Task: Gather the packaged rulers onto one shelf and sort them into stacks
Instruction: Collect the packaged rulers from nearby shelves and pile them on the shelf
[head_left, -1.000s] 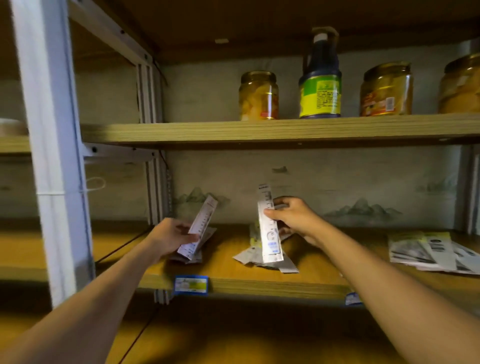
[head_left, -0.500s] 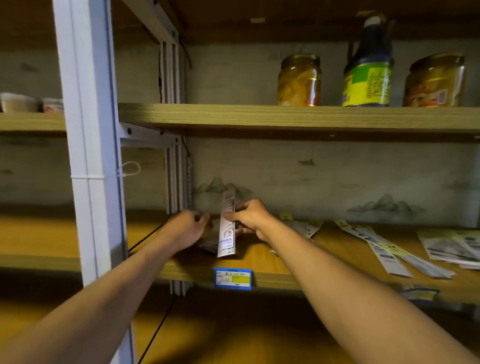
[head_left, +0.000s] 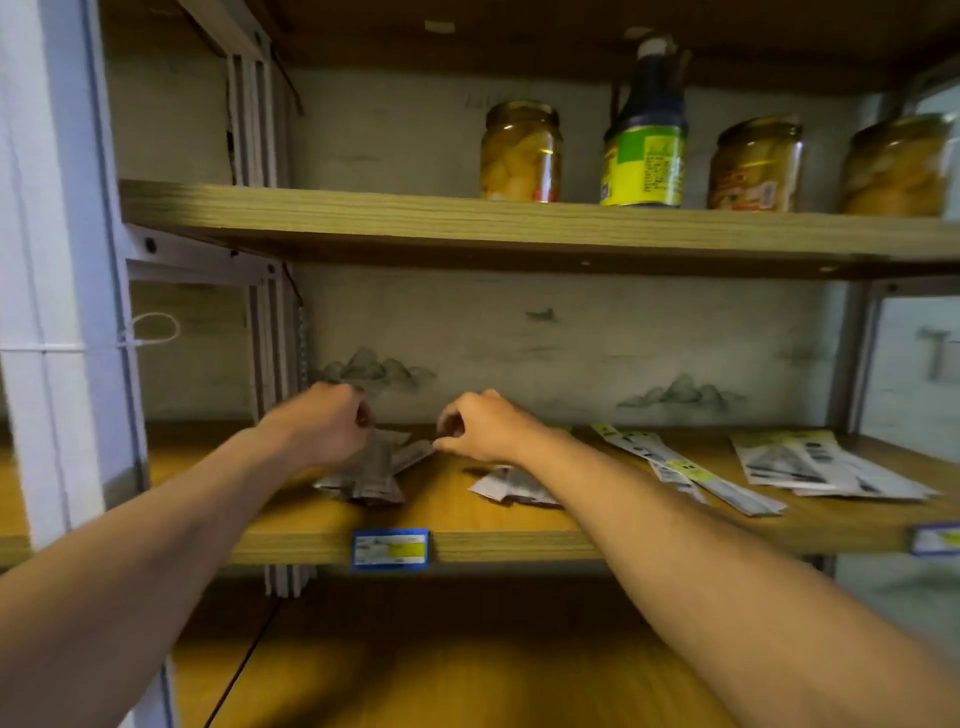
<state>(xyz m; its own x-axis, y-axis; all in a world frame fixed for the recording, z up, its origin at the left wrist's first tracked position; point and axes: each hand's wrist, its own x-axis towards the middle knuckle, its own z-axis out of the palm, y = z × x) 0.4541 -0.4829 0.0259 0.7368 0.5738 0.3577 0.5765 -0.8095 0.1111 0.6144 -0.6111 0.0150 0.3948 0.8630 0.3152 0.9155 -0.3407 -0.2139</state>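
Note:
A small left pile of packaged rulers (head_left: 371, 475) lies on the middle wooden shelf (head_left: 519, 545). My left hand (head_left: 322, 426) rests curled over the pile's far end, its fingertips hidden. My right hand (head_left: 483, 426) pinches the tip of one packaged ruler (head_left: 415, 453) that lies slanted on that pile. A second loose pile of rulers (head_left: 511, 486) sits partly under my right forearm. Further right lie two or three long rulers (head_left: 675, 467) and several wider packets (head_left: 810, 465).
The upper shelf (head_left: 467, 223) carries glass jars (head_left: 521, 150) and a dark bottle (head_left: 647, 140). A white metal post (head_left: 57, 260) stands close on the left. A blue price tag (head_left: 389, 548) is clipped to the middle shelf's front edge. A lower shelf (head_left: 415, 675) lies below.
The ruler my right hand held upright has been laid down onto the left pile. My left hand has moved up over the pile's far end. The view has shifted slightly left.

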